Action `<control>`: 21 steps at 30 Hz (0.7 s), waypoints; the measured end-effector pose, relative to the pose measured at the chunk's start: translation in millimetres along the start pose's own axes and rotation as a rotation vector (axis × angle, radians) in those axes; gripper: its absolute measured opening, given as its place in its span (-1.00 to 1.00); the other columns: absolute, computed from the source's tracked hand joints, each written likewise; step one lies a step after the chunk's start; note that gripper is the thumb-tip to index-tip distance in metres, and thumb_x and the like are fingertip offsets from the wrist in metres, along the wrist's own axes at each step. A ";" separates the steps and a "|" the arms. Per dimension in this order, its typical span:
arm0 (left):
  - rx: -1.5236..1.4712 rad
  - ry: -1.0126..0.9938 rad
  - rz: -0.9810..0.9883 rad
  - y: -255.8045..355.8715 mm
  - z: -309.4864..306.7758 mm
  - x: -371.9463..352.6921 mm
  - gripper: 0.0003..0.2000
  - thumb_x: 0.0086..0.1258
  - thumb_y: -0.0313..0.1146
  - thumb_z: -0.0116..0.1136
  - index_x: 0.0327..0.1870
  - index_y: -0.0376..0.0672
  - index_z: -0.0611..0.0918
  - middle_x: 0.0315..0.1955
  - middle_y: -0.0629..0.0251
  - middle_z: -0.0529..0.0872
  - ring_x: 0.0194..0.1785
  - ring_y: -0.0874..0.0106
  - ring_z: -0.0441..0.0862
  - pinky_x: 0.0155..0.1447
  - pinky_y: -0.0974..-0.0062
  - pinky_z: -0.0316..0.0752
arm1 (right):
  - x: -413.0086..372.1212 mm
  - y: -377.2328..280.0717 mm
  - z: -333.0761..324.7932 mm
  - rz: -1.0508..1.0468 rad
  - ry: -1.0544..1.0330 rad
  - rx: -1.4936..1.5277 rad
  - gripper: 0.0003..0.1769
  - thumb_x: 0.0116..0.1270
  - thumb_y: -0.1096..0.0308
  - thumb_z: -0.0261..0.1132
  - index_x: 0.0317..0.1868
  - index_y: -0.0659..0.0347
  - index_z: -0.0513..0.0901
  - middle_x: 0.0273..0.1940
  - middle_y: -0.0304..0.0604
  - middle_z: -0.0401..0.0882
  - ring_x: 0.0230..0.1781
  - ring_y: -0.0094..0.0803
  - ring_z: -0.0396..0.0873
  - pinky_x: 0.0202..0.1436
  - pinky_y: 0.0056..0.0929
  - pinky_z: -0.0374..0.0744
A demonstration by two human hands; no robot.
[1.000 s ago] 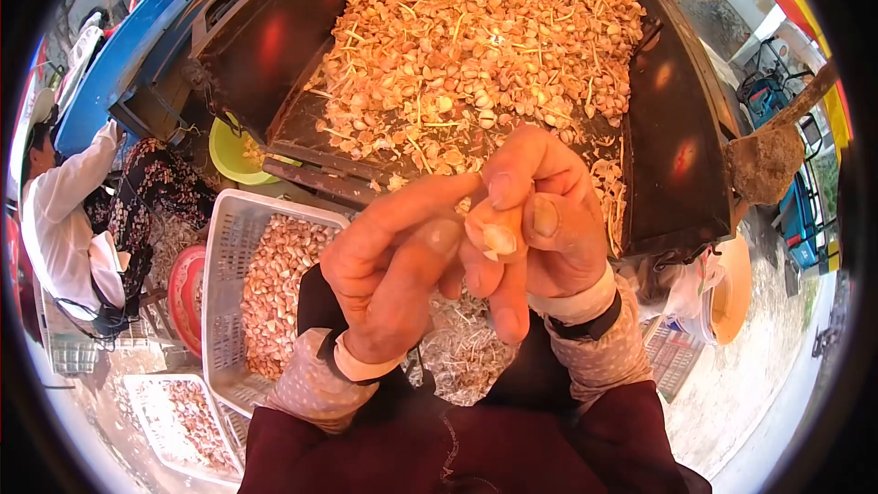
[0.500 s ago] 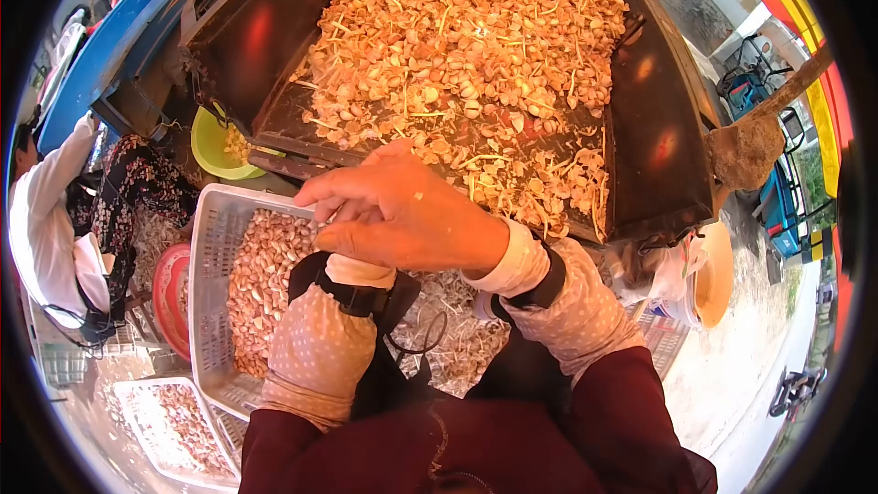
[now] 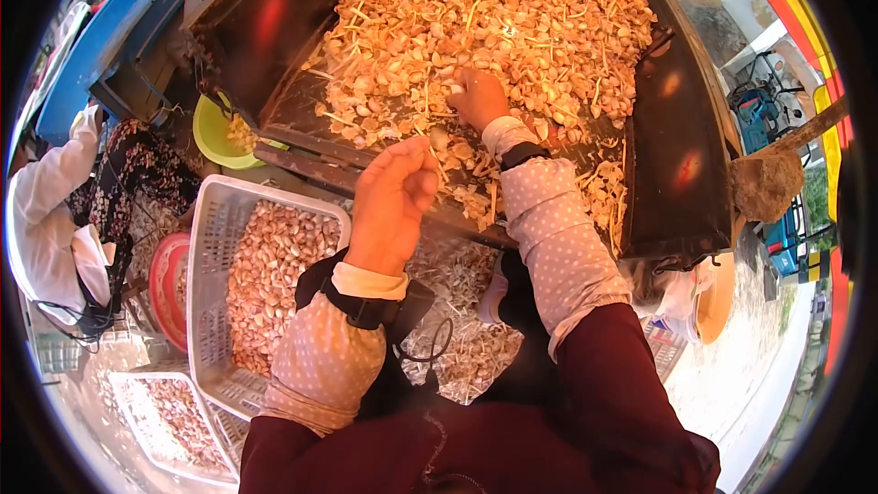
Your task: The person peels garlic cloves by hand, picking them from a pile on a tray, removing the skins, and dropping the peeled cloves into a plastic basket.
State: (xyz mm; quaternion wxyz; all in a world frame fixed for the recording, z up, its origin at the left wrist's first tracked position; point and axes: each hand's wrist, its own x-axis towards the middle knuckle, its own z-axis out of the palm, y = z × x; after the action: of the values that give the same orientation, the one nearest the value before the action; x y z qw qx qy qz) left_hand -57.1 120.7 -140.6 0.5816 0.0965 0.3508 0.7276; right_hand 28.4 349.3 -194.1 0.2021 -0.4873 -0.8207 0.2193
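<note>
Outdoors, dark metal tray heaped with garlic cloves: my right hand rests on the heap's near slope, fingers curled into the cloves, grasp not discernible; my left hand hovers half-curled, contents hidden, over the tray's near edge beside the white basket.

no readable text, no labels (anywhere)

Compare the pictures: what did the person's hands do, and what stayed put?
The clove pinched between both hands a second ago is gone from view. The right hand has reached forward into the garlic pile on the dark tray; the left hand hangs raised near its front edge. The white basket of cloves stayed put.
</note>
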 end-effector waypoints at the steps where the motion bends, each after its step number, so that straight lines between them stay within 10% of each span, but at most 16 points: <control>1: -0.003 0.001 0.001 -0.3 -0.6 0.1 -0.76 0.46 -0.49 0.07 0.08 -0.37 0.53 -0.32 0.26 0.65 -0.42 0.56 0.54 -0.44 0.69 0.37 | -1.4 2.3 -3.2 -0.027 -0.021 0.020 -0.74 0.15 0.30 0.41 -0.19 0.27 0.68 -0.29 0.05 0.70 -0.29 -0.13 0.70 -0.15 -0.25 0.64; 8: 0.235 0.023 0.112 -1.3 14.6 -5.7 -0.70 0.43 -0.48 0.13 0.14 -0.32 0.53 -0.30 0.33 0.65 -0.37 0.59 0.57 -0.44 0.72 0.36 | -60.1 -23.4 -62.1 0.051 -0.482 1.039 -0.81 0.49 0.32 0.18 -0.12 0.31 0.48 -0.40 -0.09 0.63 -0.49 -0.42 0.69 -0.53 -0.56 0.61; 21: 0.734 -0.067 0.516 -17.0 27.4 -19.5 -0.89 0.32 -0.48 0.26 -0.22 -0.34 0.67 -0.54 0.40 0.62 -0.47 0.68 0.47 -0.33 0.67 0.41 | -166.3 -63.0 -107.2 0.049 -0.481 1.312 -0.71 0.52 0.25 0.14 0.03 0.33 0.46 -0.33 -0.11 0.61 -0.52 -0.40 0.67 -0.55 -0.55 0.62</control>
State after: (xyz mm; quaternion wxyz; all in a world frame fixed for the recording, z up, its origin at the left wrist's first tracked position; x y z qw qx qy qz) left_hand -22.9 115.1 -125.9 0.3193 0.4041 0.5312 0.6727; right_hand 115.8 192.0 -90.4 0.2622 -0.2210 -0.5297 0.7758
